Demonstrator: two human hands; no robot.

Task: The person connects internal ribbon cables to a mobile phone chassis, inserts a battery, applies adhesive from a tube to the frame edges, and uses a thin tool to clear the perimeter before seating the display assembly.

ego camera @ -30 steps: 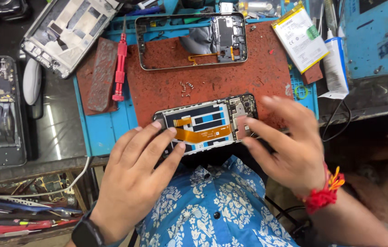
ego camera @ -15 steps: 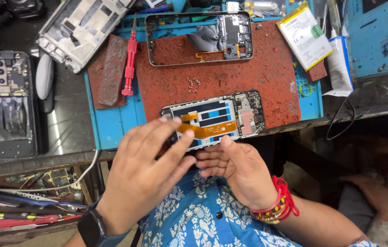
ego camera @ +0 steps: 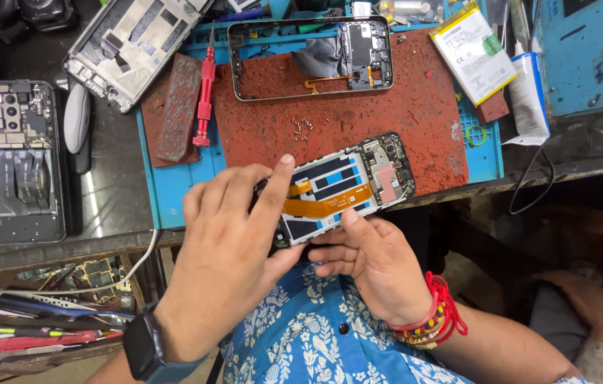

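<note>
The opened phone (ego camera: 340, 188) is lying between both hands at the near edge of the red mat (ego camera: 387, 121), its long axis running from lower left up to upper right, with the circuit-board end pointing up and right, away from the hands. One orange flex ribbon (ego camera: 326, 203) is crossing its blue-and-white inner face.

The left hand (ego camera: 227, 249) is covering the phone's lower-left end, fingers curled loosely over it and the forefinger stretching up to press on the top edge. The right hand (ego camera: 372, 256) is cupping the phone from below, its thumb resting on the near long edge (so both hands are gripping the one phone).

Just beyond the left forefinger, a few loose screws (ego camera: 303, 126) are sitting on the mat. Farther out, one empty phone frame (ego camera: 312, 57) is lying crosswise, and one red screwdriver (ego camera: 205, 92) is standing off to its left. One battery (ego camera: 473, 50) is resting beyond the right hand, and two more stripped phone bodies, a dark one (ego camera: 17, 160) and a silver one (ego camera: 131, 46), are lying on the desk (ego camera: 109, 192) past the left hand.
</note>
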